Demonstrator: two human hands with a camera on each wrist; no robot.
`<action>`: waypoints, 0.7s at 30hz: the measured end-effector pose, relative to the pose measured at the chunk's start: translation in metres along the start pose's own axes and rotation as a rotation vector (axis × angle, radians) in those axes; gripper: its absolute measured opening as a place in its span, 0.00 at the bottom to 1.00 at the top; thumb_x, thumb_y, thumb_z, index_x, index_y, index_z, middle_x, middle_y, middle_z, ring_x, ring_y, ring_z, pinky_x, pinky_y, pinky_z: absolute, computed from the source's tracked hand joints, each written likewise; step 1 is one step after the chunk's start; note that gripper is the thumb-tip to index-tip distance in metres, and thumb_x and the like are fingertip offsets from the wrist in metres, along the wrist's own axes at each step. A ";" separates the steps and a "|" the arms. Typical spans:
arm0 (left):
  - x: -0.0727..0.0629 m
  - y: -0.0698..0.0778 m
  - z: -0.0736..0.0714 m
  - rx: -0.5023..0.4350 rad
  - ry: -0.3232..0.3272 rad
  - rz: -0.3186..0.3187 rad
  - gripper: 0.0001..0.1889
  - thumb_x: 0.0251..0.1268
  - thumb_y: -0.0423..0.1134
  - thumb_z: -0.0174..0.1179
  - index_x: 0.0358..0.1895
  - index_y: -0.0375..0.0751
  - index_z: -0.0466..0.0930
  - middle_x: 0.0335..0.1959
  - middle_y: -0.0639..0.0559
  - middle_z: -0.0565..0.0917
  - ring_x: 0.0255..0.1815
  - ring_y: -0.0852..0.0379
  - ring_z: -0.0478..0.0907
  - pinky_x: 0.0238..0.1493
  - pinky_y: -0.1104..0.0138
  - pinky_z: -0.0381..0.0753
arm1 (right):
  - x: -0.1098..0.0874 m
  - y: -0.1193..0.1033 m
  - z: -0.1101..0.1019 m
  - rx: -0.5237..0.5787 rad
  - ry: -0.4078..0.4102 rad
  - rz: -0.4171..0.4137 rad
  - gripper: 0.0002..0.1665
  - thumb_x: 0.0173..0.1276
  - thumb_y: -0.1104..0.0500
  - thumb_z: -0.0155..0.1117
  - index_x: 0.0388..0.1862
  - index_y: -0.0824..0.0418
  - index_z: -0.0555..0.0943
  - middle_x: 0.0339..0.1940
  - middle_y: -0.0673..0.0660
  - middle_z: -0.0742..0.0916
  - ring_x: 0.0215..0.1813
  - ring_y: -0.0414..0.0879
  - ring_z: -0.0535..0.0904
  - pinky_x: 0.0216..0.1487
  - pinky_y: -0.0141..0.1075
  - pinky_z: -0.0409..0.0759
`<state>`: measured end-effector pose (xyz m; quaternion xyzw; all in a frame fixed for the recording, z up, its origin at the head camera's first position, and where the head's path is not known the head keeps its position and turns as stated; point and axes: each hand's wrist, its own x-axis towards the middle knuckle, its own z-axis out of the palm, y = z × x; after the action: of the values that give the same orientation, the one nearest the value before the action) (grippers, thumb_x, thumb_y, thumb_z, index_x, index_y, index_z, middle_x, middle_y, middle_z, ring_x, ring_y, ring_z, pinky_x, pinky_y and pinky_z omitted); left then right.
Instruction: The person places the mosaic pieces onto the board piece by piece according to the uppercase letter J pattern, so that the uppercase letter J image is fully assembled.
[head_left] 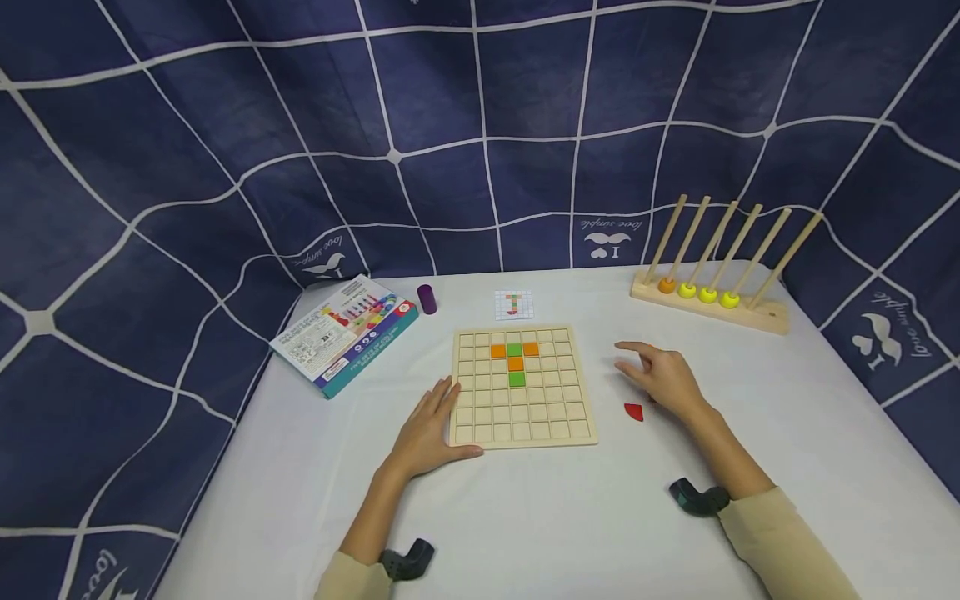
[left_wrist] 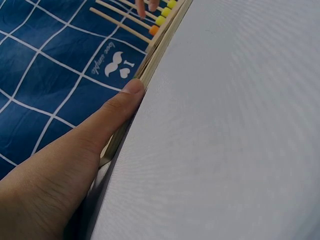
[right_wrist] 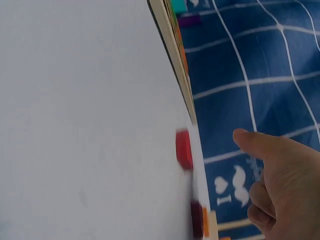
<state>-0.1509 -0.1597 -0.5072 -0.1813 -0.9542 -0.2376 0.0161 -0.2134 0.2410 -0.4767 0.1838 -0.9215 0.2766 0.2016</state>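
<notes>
A wooden grid board [head_left: 525, 412] lies on the table, with green and orange square tiles [head_left: 515, 364] set in a T-like pattern in its upper cells. My left hand [head_left: 427, 433] rests along the board's left edge with fingers extended; its thumb [left_wrist: 117, 110] touches the near edge in the left wrist view. To the right of the board hovers my right hand [head_left: 663, 379], index finger and thumb apart, with nothing visible between them. Just below it lies a red quarter-round piece [head_left: 633, 412]. The right wrist view shows another dark red piece [right_wrist: 197, 220] near that hand.
Behind the board lies a pattern card [head_left: 514, 305]. A purple cylinder [head_left: 427, 299] and a printed box [head_left: 345, 333] are at the back left. At the back right stands a wooden peg rack [head_left: 765, 315] with orange and yellow beads. A dark gridded curtain [head_left: 442, 100] hangs behind.
</notes>
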 end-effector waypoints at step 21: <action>0.000 -0.001 0.002 0.002 0.013 0.013 0.60 0.36 0.76 0.58 0.72 0.40 0.52 0.73 0.47 0.50 0.73 0.52 0.43 0.70 0.56 0.47 | -0.015 0.050 -0.008 -0.103 -0.039 0.284 0.24 0.57 0.52 0.69 0.48 0.66 0.80 0.11 0.52 0.69 0.15 0.45 0.60 0.16 0.35 0.56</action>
<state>-0.1517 -0.1600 -0.5092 -0.1858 -0.9531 -0.2378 0.0238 -0.2211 0.2879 -0.4990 0.0463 -0.9549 0.2509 0.1518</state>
